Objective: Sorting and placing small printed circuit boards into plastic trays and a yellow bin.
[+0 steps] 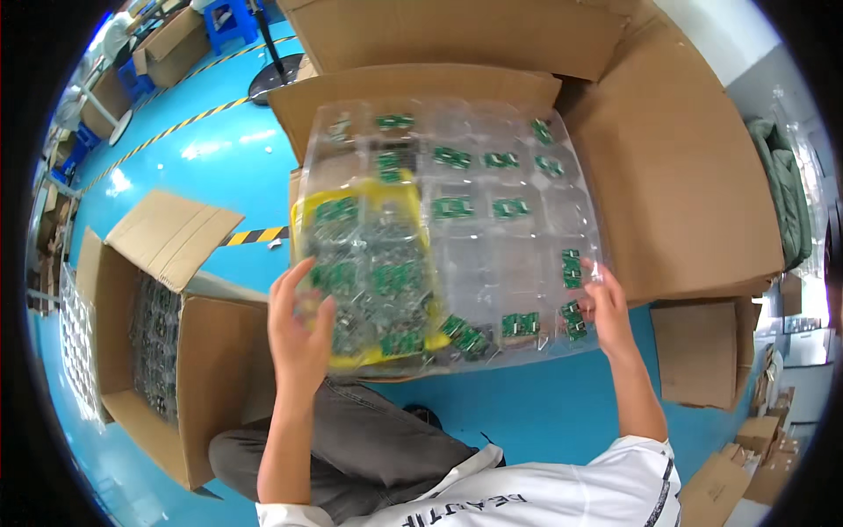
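The person sits low over a blue floor [544, 408] and holds up a clear plastic tray [492, 246] with both hands. The left hand [299, 329] is curled around the tray's near left corner, fingers bent over the edge and thumb behind it. The right hand [604, 307] grips the near right edge, fingers partly closed on the thin plastic.

The tray is divided into many square pockets. Small green circuit boards [452, 208] lie in some of them, mostly toward the far rows and along the near edge; several pockets in the middle are bare. Through the left part of the tray shows something yellow [399, 198] with more green boards over it, though I cannot tell whether it lies in the tray or beneath it.

Behind the tray stands a big open cardboard box [685, 176], its flaps spread wide. To the person's left sits a second open box [211, 351], packed with stacked clear trays [156, 342]. Black-and-yellow striped tape [255, 235] runs across the floor. Flat cardboard pieces [698, 351] lie on the right, and a folded green garment [786, 198] sits further right.
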A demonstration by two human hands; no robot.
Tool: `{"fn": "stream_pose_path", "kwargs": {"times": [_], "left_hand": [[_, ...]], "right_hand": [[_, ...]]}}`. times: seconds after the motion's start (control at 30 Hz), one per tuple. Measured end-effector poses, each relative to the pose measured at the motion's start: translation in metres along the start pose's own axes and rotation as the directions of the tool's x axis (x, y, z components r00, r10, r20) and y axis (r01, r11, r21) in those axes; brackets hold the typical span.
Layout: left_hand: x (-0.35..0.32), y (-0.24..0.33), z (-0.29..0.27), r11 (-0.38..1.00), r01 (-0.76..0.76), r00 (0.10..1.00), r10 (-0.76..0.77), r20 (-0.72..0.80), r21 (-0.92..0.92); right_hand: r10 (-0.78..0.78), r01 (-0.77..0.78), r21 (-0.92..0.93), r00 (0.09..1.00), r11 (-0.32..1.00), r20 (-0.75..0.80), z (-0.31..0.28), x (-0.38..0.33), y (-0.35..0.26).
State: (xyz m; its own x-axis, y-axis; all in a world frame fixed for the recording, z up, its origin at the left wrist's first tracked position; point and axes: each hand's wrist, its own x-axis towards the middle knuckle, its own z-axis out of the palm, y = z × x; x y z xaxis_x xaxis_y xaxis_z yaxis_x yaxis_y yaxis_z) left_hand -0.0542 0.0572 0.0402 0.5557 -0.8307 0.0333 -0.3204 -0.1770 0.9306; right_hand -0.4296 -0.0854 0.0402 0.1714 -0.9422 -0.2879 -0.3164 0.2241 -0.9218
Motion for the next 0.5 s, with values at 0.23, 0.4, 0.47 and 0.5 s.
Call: {"fn": "stream_pose_path", "kwargs": {"times": [0.23,0.4,0.47,0.5], "left_hand": [[0.057,-0.019,0.071,0.982,-0.140,0.939,0.090,0.331,0.128],[0.040,-0.011,0.081,0.993,-0.117,0.921,0.100,0.378,0.023],[0.029,-0.009,0.085,0.988,-0.155,0.912,0.138,0.386,0.011],[0.024,-0.005,0.087,0.985,-0.164,0.909,0.129,0.396,0.055]], "right_hand": [[0.099,-0.147,-0.273,0.978,0.951,-0.182,-0.038,-0.004,0.057],[-0.724,0.235,-0.898,0.678,0.373,-0.123,-0.011,0.023,0.003],[-0.595,0.493,-0.488,0.801,0.720,-0.067,0.020,0.043,-0.021],[-0.582,0.541,-0.441,0.812,0.716,0.051,0.042,0.049,-0.035]]}}
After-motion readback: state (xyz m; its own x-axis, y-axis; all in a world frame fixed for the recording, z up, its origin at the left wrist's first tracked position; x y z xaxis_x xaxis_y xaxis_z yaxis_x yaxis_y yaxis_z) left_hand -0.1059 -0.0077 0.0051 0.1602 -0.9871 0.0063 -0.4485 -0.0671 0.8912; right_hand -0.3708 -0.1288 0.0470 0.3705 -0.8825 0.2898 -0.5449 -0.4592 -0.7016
